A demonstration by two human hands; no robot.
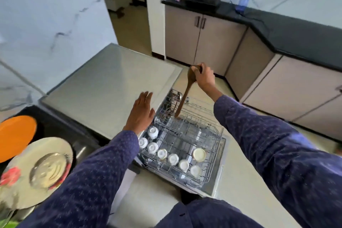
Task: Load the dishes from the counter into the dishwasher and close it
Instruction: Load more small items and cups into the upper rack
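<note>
Now right hand (204,77) fingers clenched round wooden spoon (187,90) bowl, handle in rack (201,109), left hand (141,112) released, spread

One head-worn wide-angle view looked forward and steeply down from standing height, close over both forearms, onto the pulled-out dishwasher rack (187,135), facing the far kitchen surface (288,29).

Right hand (204,77) grips wooden spoon (187,91) upright in dishwasher rack (205,116); left hand (141,112) flat
</note>
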